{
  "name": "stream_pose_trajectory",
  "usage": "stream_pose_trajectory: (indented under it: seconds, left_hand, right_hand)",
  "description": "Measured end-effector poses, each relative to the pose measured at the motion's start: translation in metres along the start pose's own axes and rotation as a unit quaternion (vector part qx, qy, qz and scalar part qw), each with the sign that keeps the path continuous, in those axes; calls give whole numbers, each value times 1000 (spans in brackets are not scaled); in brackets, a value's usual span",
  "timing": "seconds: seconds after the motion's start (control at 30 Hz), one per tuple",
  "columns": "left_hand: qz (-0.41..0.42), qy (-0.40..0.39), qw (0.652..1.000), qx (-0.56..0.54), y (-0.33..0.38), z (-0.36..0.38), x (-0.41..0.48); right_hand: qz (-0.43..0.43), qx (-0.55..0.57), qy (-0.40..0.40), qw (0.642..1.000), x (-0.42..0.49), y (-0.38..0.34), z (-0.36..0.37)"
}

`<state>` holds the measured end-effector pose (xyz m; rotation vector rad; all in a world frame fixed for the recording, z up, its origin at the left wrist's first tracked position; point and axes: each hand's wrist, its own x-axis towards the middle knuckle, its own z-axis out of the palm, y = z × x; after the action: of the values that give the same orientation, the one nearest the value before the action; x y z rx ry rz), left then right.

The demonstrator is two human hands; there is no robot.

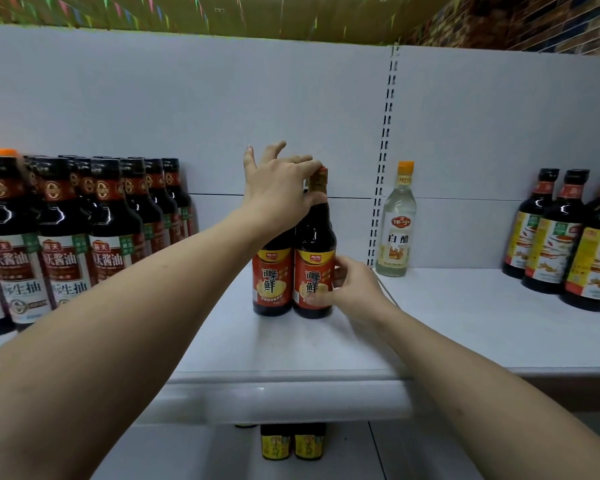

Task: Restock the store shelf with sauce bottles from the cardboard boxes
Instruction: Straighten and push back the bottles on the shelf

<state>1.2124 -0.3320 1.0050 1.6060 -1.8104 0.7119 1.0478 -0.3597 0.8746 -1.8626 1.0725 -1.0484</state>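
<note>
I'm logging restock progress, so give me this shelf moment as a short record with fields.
left hand: on the cap of the right red-label bottle
right hand: fingers against that bottle's label
neighbour: second red-label bottle close beside it, upright
shelf: white, mostly bare around the pair
left group: dark soy bottles in rows
right of post: one clear vinegar bottle
far right: yellow-label bottles
boxes: not in view

A white back panel [187, 109] with a slotted upright strip [383, 150] rises behind the white shelf [326, 348], under a brick wall [534, 22] and coloured bunting [153, 12].
</note>
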Motion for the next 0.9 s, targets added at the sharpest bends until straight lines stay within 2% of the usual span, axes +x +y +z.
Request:
stream_pose_trajectory:
  seconds: [0.17, 0.4, 0.57, 0.63, 0.77, 0.9]
  left_hand:
    - [-7, -2, 1000, 4, 1, 5, 4]
    - [-7, -1, 1000, 5, -1, 10, 4]
    - [-21, -7, 999, 30, -1, 8, -1]
    - [-39, 6, 999, 30, 0, 3, -8]
    - [-62, 13, 997, 34, 2, -13, -35]
    - [-80, 4, 994, 74, 0, -29, -82]
  right_hand:
    - [7, 0, 26, 1000, 6, 3, 4]
    - [20, -27, 22, 999, 3, -1, 4]
    - [5, -108, -15, 994, -14, -27, -4]
    - [-9, -138, -7, 990, -23, -34, -11]
    - [-40, -245, 54, 967, -35, -34, -18]
    - [-123, -354, 52, 926, -50, -38, -2]
